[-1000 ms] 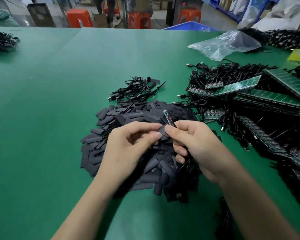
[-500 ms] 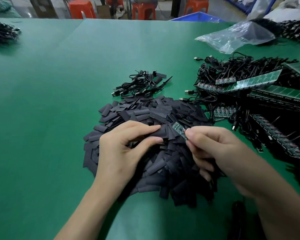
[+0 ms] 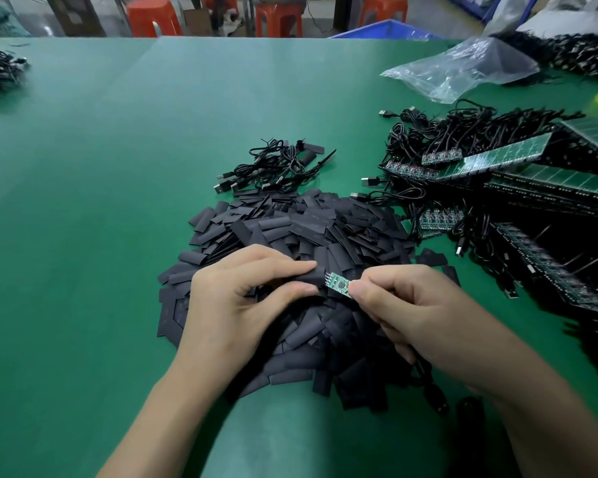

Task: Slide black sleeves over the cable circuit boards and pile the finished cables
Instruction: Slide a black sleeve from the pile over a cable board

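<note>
Left hand: your left hand (image 3: 249, 305) pinches one black sleeve (image 3: 315, 274) between thumb and forefinger. It hovers just over the heap of loose sleeves (image 3: 308, 229).
Right hand: your right hand (image 3: 411, 312) grips the small green circuit board (image 3: 339, 284) by its right end, and the other fingers are curled.
Key relation: the free end of the board, the one with the pins, points left and a little far. It lies just beside the mouth of the sleeve, almost touching it.
Long axis: board and sleeve seem to lie nearly on one line, from left to right. I judge the next push needs only a small correction.
Nearer hand: both hands meet at the joint; the right one carries the board in.
Finished pile: the small bundle of cables (image 3: 277, 167) lies on the green worktop (image 3: 118, 167) just beyond the heap.
Hidden: your fingers cover most of the sleeve, so I cannot tell whether its mouth is open. The cable (image 3: 428, 384) of the board goes under your right palm, and black on black makes it hard to follow.
</note>
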Demonstrator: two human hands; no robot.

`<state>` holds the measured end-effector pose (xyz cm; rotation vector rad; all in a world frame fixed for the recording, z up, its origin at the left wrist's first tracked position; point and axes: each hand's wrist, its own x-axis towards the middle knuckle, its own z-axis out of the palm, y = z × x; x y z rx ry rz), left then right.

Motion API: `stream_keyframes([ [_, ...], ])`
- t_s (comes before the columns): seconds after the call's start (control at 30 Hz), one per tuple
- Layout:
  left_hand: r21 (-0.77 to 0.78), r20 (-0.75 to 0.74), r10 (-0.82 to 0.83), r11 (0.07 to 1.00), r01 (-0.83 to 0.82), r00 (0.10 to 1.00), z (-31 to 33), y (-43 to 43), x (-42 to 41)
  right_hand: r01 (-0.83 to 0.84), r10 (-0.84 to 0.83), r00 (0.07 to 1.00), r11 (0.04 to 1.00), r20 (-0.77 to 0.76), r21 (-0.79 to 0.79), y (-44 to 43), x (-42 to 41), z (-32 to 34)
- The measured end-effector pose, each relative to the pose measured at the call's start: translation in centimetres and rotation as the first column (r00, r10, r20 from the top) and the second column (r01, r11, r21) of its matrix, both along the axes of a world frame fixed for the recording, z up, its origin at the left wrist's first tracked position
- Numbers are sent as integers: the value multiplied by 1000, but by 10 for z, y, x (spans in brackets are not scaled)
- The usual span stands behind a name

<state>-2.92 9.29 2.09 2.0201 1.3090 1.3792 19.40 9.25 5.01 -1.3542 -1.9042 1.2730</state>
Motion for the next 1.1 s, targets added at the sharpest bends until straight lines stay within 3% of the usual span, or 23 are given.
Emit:
stream_keyframes([
  [0.33,-49,-131,-170,985,165,977,4,2,-11,-52,55,996,997,76,-51,1,4,3],
  [0.7,-110,-118,-201,976,188,972,2,2,-14,-66,70,993,997,93,-42,0,5,3],
  [0.93,-104,-114,-136,987,124,984,-2,1,-11,-98,98,984,995,151,-8,-1,2,0],
  [1.1,-87,-129,-199,978,189,972,0,0,-11,-108,112,979,994,171,-33,-1,2,4],
])
